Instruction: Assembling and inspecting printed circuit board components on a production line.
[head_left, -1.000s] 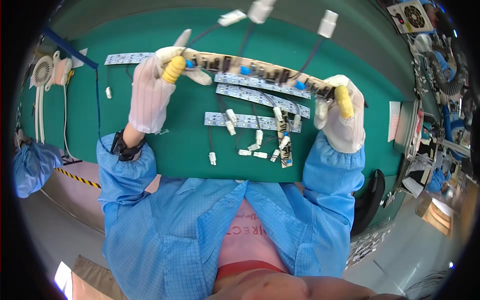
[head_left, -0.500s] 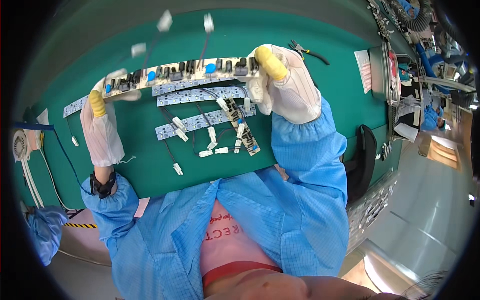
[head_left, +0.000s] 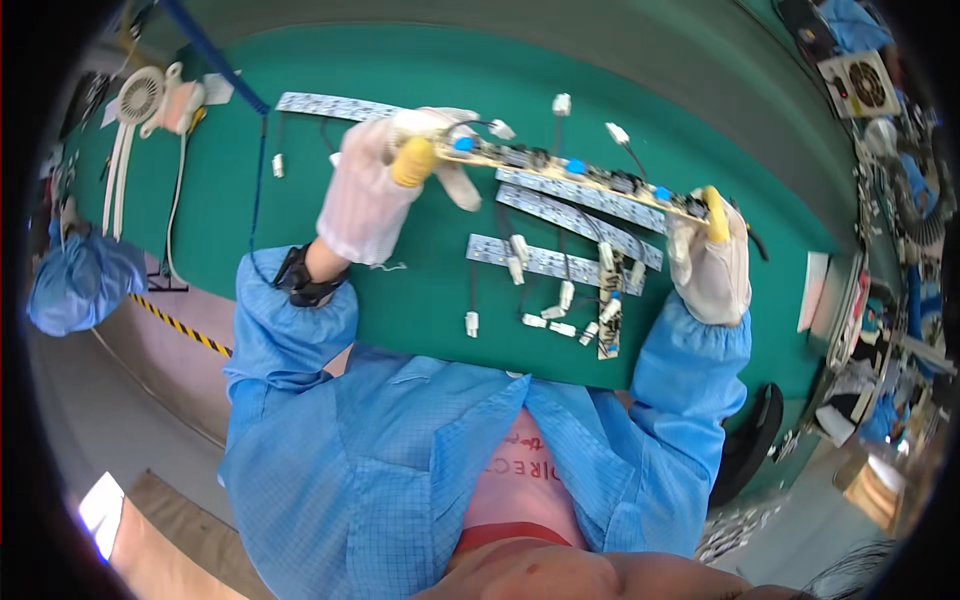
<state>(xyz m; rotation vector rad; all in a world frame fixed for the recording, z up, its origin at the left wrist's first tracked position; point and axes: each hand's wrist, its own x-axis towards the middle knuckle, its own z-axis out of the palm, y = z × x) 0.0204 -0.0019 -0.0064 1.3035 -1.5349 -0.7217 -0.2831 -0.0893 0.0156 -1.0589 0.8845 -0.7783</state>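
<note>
Nearest the body, toward four o'clock from the view's centre, a short cream circuit board [head_left: 608, 337] with dark components lay near small white plastic plugs [head_left: 566, 295]. At two o'clock, three long white LED strips [head_left: 530, 259] rested on the green mat [head_left: 420, 310]. Just beyond, at one o'clock, a long cream circuit board [head_left: 585, 178] with black parts and blue discs was raised, its ends pinched by the white-gloved left hand [head_left: 388, 170] and right hand [head_left: 709, 262]. Its components and wire leads appeared already fitted; the visible plugs seemed unmated, and other finished work could not be judged. At eleven o'clock, another white LED strip [head_left: 335, 105] lay farther off.
</note>
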